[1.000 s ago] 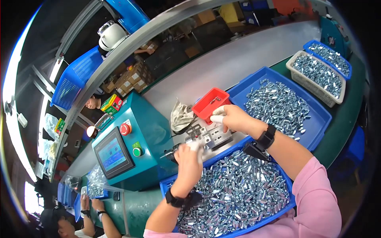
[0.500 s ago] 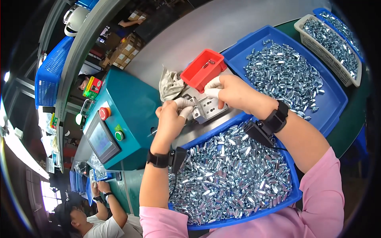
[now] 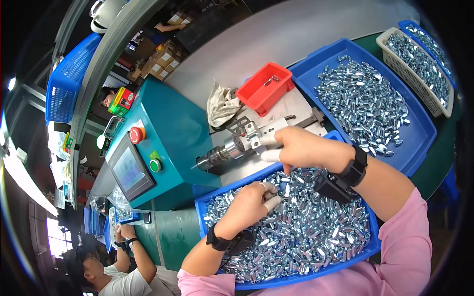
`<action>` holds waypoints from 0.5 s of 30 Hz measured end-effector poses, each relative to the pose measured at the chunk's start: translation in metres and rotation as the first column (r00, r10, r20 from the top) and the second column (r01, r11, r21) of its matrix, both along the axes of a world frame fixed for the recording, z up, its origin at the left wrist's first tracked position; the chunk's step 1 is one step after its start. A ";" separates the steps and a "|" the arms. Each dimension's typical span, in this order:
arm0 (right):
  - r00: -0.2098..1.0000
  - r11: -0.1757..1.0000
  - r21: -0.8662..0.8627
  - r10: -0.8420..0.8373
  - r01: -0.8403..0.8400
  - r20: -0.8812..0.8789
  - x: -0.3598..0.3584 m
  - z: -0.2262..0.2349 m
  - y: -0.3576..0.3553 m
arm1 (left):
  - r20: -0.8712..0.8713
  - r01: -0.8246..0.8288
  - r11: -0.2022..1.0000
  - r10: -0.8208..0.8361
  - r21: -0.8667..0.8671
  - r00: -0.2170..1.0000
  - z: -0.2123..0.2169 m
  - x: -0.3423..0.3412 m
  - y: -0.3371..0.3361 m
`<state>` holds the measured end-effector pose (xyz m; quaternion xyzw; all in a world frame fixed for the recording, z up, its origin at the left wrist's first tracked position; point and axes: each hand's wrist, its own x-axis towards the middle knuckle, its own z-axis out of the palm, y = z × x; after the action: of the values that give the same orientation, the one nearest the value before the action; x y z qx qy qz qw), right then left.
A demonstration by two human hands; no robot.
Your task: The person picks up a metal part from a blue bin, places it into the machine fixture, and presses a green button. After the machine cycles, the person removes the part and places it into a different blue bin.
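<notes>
resting in the near blue tray (image 3: 210,209), the left hand (image 3: 249,204) was seen curled loosely over the heap of small silver metal parts (image 3: 306,232), fingers bent and tips buried among them; whether a part was pinched could not be told. white finger cots were noted on its fingertips (image 3: 271,202).

the right hand (image 3: 301,148) was held just above the tray's far edge, beside the silver fixture (image 3: 247,140) of the teal machine (image 3: 168,143). its covered fingertips (image 3: 269,155) were pressed together toward the fixture, one finger pointing down into the parts; what was held between them could not be told. black wrist straps were worn on both forearms.

a second blue tray (image 3: 419,133) of the same silver parts was placed behind the right arm, well apart from the hands. a small red bin (image 3: 256,96) with a few parts was set just beyond the fixture, and a crumpled rag (image 3: 222,103) lay beside it. a white basket (image 3: 385,39) of parts stood at the far right. on the machine's front a screen (image 3: 129,170), a red button (image 3: 137,134) and a green button (image 3: 155,165) were recorded. another person (image 3: 113,276) was seated at the lower left, hands at a separate tray.
</notes>
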<state>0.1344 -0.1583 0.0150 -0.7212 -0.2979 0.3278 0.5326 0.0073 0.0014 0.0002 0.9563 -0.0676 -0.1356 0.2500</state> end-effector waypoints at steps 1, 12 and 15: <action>1.000 1.000 -0.008 0.023 -0.023 0.010 -0.003 0.001 0.002 | -0.031 -0.034 0.999 0.033 -0.027 0.999 -0.002 -0.001 0.002; 0.954 0.984 -0.047 0.156 -0.174 -0.254 -0.002 -0.022 0.005 | 0.020 -0.044 0.966 0.051 -0.256 0.999 0.006 -0.010 0.009; 0.942 0.981 -0.010 0.183 -0.194 -0.281 -0.002 -0.018 0.004 | -0.001 -0.032 0.947 0.033 -0.319 0.999 0.010 -0.009 0.009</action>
<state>0.1323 -0.1547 -0.0034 -0.6458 -0.2812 0.4812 0.5218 -0.0020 0.0109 0.0099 0.9045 -0.0736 -0.1165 0.4035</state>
